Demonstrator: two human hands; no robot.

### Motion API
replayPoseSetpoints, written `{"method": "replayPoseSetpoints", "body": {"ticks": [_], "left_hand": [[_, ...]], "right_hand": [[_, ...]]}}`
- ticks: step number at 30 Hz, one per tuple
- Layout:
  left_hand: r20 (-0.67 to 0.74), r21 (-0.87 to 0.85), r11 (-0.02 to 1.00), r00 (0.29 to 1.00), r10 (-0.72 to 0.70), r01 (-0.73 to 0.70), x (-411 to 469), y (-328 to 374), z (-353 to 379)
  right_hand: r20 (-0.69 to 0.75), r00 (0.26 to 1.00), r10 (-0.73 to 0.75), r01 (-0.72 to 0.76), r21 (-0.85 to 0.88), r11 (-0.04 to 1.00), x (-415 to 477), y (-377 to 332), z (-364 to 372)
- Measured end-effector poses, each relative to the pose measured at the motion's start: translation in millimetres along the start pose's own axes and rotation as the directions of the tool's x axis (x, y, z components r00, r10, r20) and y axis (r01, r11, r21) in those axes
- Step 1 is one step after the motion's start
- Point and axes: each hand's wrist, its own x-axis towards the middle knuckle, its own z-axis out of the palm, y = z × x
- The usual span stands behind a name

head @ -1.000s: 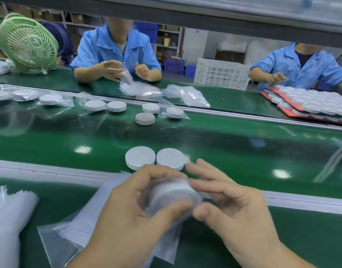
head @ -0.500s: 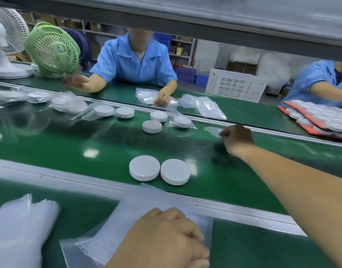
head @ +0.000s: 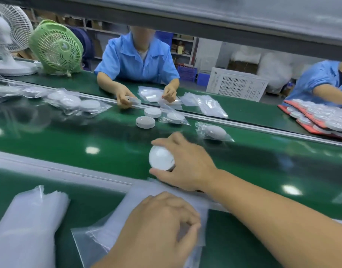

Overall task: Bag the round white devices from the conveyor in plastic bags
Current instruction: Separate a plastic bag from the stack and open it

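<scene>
From the head camera I see the right hand (head: 187, 165) out over the green conveyor belt (head: 69, 136), gripping a round white device (head: 160, 158) by its rim: the forefinger curls over the far edge, the thumb hooks under the near edge, and the device is tipped up so its flat face looks left. The left hand (head: 156, 229) rests on the plastic bags (head: 141, 192) stacked on the near ledge, fingers curled tight, thumb and forefinger pinching the top sheet. A second bundle of bags (head: 27, 225) lies further left. On the belt beyond the right hand I make out a bagged device (head: 214, 132), two bare devices (head: 145, 122) side by side near each other, and more bagged ones towards the far left. Across the belt a worker in a blue shirt (head: 137, 59) holds a device with both hands. A green fan (head: 56, 47) and a white fan (head: 7, 31) stand at the far left, a white crate (head: 236, 84) behind the far ledge, and red trays (head: 309, 127) of devices at the right.
</scene>
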Motion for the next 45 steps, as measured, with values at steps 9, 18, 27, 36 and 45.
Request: {"method": "replayPoseSetpoints", "body": {"ticks": [9,18,27,36,45], "left_hand": [[-0.143,-0.186,0.969,0.971,-0.189,0.161,7.2,-9.6,4.1],[-0.143,-0.396,0.91,0.97,-0.197,0.126,4.9,3.7,3.8],[-0.189,-0.549,0.832,0.982,-0.03,-0.08,5.5,23.0,6.5],[-0.328,-0.737,0.675,0.884,-0.333,-0.019,17.3,22.7,9.6],[0.178,0.22,0.961,0.976,0.13,-0.168,14.1,-9.9,-0.3]], "right_hand": [[0.058,0.989,0.136,-0.136,-0.005,0.991,-166.3,38.7,-56.9],[-0.423,0.89,-0.172,0.249,0.134,0.959,-164.8,13.7,-46.6],[-0.4,0.851,0.342,0.163,0.819,0.551,-154.3,-22.5,-55.5],[-0.142,0.961,0.238,-0.152,0.448,0.881,-121.7,-7.0,-66.5],[0.082,0.542,0.836,-0.642,0.682,0.35,-2.7,135.3,-57.9]]}}
